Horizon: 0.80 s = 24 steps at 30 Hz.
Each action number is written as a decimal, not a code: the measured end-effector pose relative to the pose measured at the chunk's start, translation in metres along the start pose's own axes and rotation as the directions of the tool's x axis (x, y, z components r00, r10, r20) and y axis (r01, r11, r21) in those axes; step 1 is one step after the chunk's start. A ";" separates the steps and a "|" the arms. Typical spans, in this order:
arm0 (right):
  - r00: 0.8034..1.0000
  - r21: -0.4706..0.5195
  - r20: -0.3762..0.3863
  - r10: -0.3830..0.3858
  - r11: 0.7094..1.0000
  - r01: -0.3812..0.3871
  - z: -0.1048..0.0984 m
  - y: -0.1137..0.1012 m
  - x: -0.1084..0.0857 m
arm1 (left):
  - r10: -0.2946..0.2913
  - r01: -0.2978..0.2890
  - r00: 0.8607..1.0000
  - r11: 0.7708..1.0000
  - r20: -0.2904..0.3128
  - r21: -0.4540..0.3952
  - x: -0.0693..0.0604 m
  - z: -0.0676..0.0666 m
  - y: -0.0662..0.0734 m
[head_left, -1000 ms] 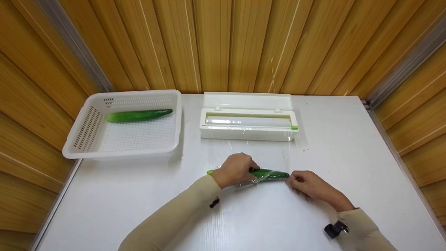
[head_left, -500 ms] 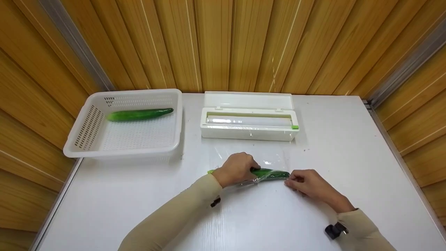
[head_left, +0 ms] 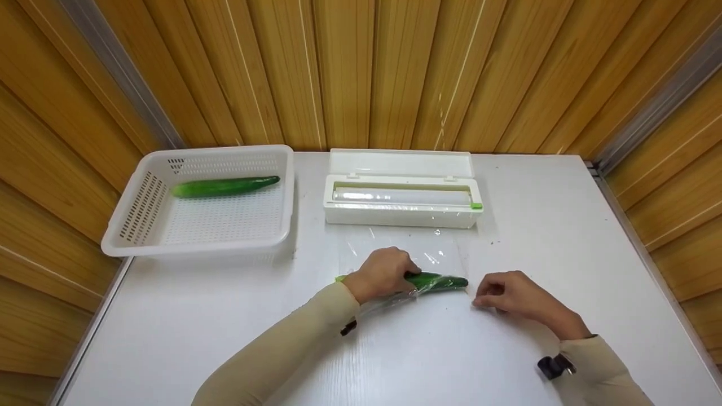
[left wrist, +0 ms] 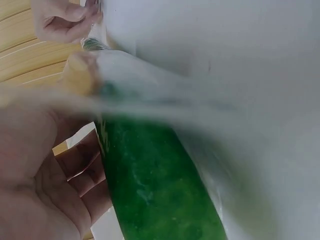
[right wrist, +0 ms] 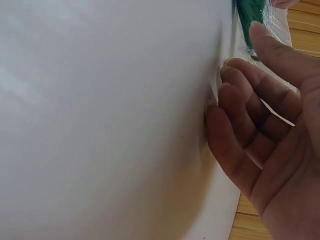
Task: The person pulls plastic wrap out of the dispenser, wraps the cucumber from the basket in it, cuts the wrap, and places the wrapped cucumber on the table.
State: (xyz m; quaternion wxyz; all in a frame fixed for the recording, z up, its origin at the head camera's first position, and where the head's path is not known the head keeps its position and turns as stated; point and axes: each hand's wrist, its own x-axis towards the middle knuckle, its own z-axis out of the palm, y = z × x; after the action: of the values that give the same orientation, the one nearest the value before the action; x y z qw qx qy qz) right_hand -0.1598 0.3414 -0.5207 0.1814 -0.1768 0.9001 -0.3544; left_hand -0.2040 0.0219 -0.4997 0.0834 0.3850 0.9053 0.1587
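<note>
In the head view, my left hand (head_left: 382,275) grips a cucumber (head_left: 437,281) lying on the table, with clear plastic wrap (head_left: 434,256) around part of it. The left wrist view has the glossy cucumber (left wrist: 150,175) close up, fingers along one side and blurred film across it. Just right of the cucumber's dark tip, my right hand (head_left: 510,294) is low over the table. Its fingers (right wrist: 232,132) are loosely bent and the thumb stands apart from them in the right wrist view. Whether the fingertips touch a film edge is unclear.
Behind the hands stands a white wrap dispenser (head_left: 401,216), lid up, with a film roll inside and a green slider at its right end. Film stretches from it toward the cucumber. At left, a white basket (head_left: 197,248) holds another cucumber (head_left: 225,187). Wood-patterned panels (head_left: 344,73) border the table.
My right hand has moved off the cucumber's tip, a little to the right, and a small gap now shows between them. The left hand and cucumber have stayed in place.
</note>
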 end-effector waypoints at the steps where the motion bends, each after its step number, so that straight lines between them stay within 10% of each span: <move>1: 1.000 -0.005 0.003 0.001 1.000 -0.001 -0.001 0.000 0.000 | 0.000 0.000 1.000 1.000 0.001 -0.003 0.000 0.000 0.000; 8: 0.990 -0.047 -0.117 -0.081 0.996 0.076 0.001 -0.005 0.004 | -0.019 0.020 1.000 0.999 0.020 -0.040 -0.001 -0.002 0.000; 16: 0.849 -0.186 -0.269 -0.454 0.890 0.416 0.009 -0.021 0.017 | -0.028 0.029 1.000 0.998 0.005 -0.058 -0.001 -0.002 0.000; 24: 0.892 -0.246 -0.222 -0.393 0.908 0.339 0.014 -0.025 0.024 | -0.046 0.046 0.999 0.996 0.009 -0.073 -0.001 0.000 0.001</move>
State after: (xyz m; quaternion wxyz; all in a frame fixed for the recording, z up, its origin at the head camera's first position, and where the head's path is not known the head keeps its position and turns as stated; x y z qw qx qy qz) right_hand -0.1696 0.3061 -0.5176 -0.0305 -0.3122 0.8975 -0.3100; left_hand -0.2029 0.0220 -0.4998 0.1044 0.3613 0.9072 0.1883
